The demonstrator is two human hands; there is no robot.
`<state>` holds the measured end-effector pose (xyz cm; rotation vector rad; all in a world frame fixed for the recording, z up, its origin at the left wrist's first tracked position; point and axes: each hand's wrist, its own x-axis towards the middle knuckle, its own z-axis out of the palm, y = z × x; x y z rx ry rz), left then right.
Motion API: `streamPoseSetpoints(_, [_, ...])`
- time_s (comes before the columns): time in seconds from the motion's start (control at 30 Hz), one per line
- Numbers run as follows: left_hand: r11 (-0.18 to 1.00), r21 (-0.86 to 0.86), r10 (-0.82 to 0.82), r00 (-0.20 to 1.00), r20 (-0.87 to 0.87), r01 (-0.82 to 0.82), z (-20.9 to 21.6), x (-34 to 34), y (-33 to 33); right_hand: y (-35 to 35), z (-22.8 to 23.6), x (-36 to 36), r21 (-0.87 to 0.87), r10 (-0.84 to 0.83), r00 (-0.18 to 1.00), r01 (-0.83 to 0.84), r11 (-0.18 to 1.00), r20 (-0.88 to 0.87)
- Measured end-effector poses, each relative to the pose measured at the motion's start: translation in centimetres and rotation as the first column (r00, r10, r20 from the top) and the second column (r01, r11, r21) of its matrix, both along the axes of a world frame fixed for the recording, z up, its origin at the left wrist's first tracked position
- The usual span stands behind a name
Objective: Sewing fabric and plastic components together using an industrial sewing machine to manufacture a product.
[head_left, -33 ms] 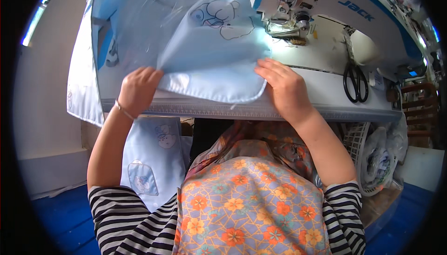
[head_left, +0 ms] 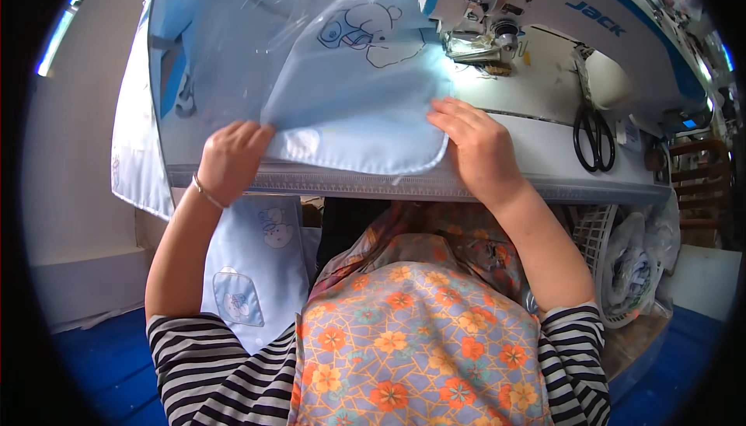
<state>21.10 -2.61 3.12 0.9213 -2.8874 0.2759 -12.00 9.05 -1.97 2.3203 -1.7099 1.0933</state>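
A light blue cloth (head_left: 365, 142) with a printed bear outline and a stitched, rounded edge lies on the sewing machine table, its near part folded over. My left hand (head_left: 235, 158) is closed on the fold's left end, fingertips bent over the cloth. My right hand (head_left: 475, 142) pinches the cloth's right edge, just in front of the lit needle area. The thumbs of both hands are mostly hidden. A sheer, shiny part of the cloth (head_left: 225, 45) spreads toward the far left. The sewing machine (head_left: 544, 6) stands at the far right, its presser foot area (head_left: 482, 57) beyond my right hand.
Black-handled scissors (head_left: 594, 138) lie on the table to the right. A ruler strip (head_left: 373, 185) runs along the front edge. Below the table, another printed blue cloth (head_left: 256, 270) hangs at the left and a white basket (head_left: 594, 232) stands at the right.
My left hand has shifted slightly right and toward me, and the folded cloth edge has dropped a little. My right hand has barely moved.
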Motion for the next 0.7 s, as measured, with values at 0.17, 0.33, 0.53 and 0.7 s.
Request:
streamPoseSetpoints(0.17, [0.992,-0.095,-0.093,0.994,-0.059,0.087,-0.6,0.2,2.0,-0.9,0.4,-1.0,0.003,0.029,1.0,-0.029,1.0,-0.005])
streamPoseSetpoints(0.33, [0.987,-0.096,-0.134,0.986,-0.098,0.125,-1.0,-0.5,1.2,-1.6,0.8,-1.5,0.032,0.014,1.0,-0.013,0.999,-0.026])
streamPoseSetpoints(0.53, [0.989,-0.096,-0.118,0.992,-0.039,0.114,-0.6,-1.8,0.4,-2.2,0.5,-2.2,0.018,0.014,0.999,-0.013,1.0,-0.051])
streamPoseSetpoints(0.7, [0.974,-0.189,-0.135,0.989,-0.065,0.121,-1.0,-2.8,-1.1,-2.7,0.3,-2.3,-0.008,0.025,0.995,-0.026,1.0,-0.097])
